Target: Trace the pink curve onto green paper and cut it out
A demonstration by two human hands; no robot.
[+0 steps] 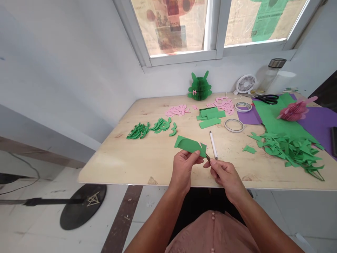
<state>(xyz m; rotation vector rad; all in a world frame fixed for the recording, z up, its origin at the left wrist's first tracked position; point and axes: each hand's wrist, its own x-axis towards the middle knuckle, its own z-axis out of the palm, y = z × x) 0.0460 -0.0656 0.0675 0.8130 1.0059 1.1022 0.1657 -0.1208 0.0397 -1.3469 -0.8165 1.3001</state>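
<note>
Above the table's front edge, my left hand [184, 167] pinches a green paper strip [188, 144] between thumb and fingers. My right hand [223, 173] is closed around a small pair of scissors [208, 157], whose handles are mostly hidden by the fingers. The blades meet the strip's right end, where a small corner piece stands partly cut from it. A white pen [213, 144] lies just beyond my right hand. Green curved paper cutouts [138, 130] are heaped to the left, with a single one [173, 129] closer to the strip.
Green scraps [292, 149] pile at right beside green and purple sheets. Behind my hands lie green strips [210, 117], pink cutouts [177, 110] and tape rolls [234, 125]. A green paper figure [199, 87], small fan [245, 84], glass bottle [270, 75] and black scissors [267, 99] stand or lie at back.
</note>
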